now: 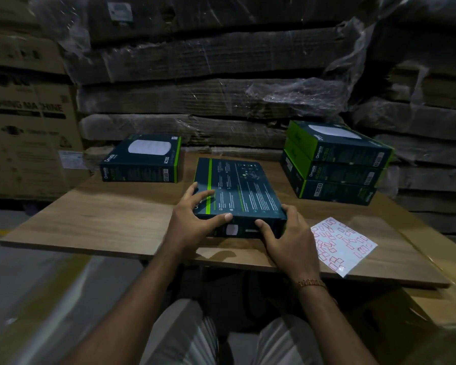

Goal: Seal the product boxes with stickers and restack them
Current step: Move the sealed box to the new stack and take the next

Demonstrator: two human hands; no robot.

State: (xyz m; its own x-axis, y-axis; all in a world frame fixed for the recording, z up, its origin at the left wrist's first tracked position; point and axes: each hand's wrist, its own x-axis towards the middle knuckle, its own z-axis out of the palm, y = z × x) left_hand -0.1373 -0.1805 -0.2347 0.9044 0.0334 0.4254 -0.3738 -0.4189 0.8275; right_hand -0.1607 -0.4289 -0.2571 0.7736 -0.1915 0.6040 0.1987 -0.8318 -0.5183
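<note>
From the head camera, a dark box [237,191] lies flat in the middle of the wooden table [95,222]. The left hand [195,219] holds its near left corner, fingers curled over the edge. The right hand [284,238] grips the near right corner. A sticker sheet [342,246] lies just to the right. One box [142,159] sits far left; a stack of three boxes [334,164] stands far right.

Wooden table [111,222] bears one box [142,160], a three-box stack [334,164], a held box [237,191] (printed back up), sticker sheet [342,243]
</note>
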